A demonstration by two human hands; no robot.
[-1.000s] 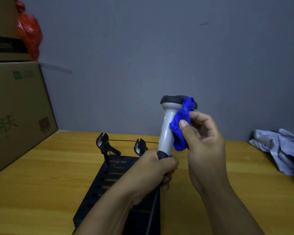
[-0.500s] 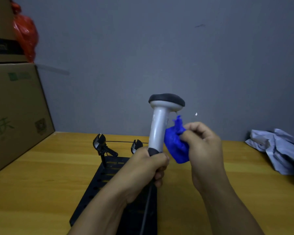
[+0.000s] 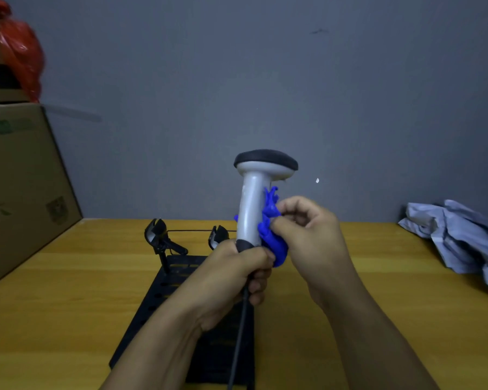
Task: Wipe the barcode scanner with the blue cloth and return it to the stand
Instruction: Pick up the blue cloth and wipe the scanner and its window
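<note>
The grey barcode scanner (image 3: 251, 209) with a black top stands upright in front of me. My left hand (image 3: 234, 277) grips the bottom of its handle, and its black cable hangs down from my fist. My right hand (image 3: 307, 235) pinches a bunched blue cloth (image 3: 271, 232) and presses it against the right side of the handle. The black perforated stand (image 3: 166, 291) lies flat on the wooden table under my hands, with two black clips at its far end.
Large cardboard boxes (image 3: 20, 178) stand at the left with a red plastic bag (image 3: 20, 52) on top. A crumpled pale grey cloth (image 3: 459, 237) lies at the table's right side. A grey wall rises behind the table.
The blue cloth has slid down from the scanner's head to its handle. It was briefly apart from the handle and now presses against it again.
</note>
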